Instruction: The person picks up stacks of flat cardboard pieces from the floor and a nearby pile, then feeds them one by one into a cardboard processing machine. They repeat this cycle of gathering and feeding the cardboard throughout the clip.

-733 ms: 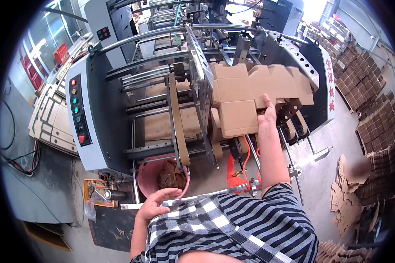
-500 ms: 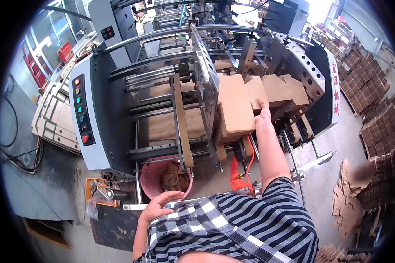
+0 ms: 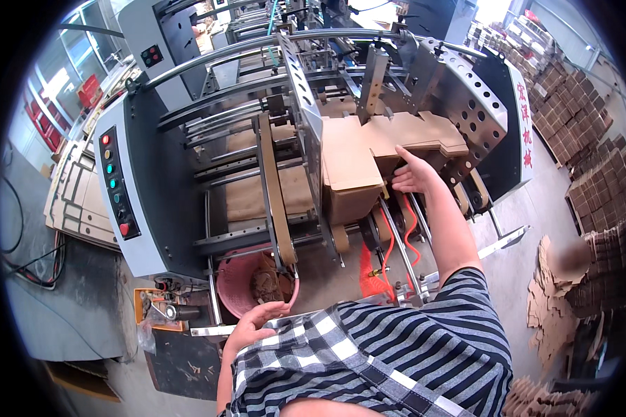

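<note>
Right hand (image 3: 412, 175) lowered, fingers touching cardboard stack (image 3: 368, 149).

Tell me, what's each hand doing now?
Right hand on stack of flat brown cardboard blanks. Left hand resting by pink plastic bucket. Nothing blocking.

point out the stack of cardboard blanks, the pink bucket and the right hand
stack of cardboard blanks (image 3: 351, 156), head view, flat top of the front blank
pink bucket (image 3: 235, 288), head view, left inner wall
right hand (image 3: 412, 175), head view, back of the hand, at the stack's edge
</note>
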The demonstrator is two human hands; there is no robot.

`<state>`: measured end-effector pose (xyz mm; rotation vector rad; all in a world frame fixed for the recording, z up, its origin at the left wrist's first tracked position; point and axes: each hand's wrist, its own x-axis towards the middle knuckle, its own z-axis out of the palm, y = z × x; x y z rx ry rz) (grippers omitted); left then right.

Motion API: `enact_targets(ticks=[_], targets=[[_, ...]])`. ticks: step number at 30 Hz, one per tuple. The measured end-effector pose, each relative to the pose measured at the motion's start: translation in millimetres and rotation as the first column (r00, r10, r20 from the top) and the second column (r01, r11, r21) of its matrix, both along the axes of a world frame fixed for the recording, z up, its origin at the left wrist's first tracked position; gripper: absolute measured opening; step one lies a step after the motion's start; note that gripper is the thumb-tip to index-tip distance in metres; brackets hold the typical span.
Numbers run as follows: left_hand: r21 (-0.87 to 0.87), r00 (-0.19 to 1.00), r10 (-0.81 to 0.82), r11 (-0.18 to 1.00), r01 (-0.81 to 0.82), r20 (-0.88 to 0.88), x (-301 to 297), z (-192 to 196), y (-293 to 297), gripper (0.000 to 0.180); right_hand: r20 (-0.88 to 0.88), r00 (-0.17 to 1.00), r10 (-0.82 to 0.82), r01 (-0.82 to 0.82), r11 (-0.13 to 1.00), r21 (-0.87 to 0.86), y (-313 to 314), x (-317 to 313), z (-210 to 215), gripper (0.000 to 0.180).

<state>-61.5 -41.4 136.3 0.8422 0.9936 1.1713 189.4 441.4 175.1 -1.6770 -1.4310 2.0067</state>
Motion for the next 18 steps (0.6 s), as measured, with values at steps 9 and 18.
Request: enact_targets(ticks=[9,18], targets=[[-0.017,0.996,-0.073,0.997,0.074,0.051,14.3,-7.5,22.6,0.063,0.192,0.976,0.102,-0.122,0.988,0.093,0.1,-19.8,7.7,0.107],[-0.053,0.995,-0.092,0.994,0.094,0.025,15.9,-10.6,23.8,0.060,0.590,0.724,-0.356,-0.441,0.419,0.794,63.8,92.8,12.3,0.031]])
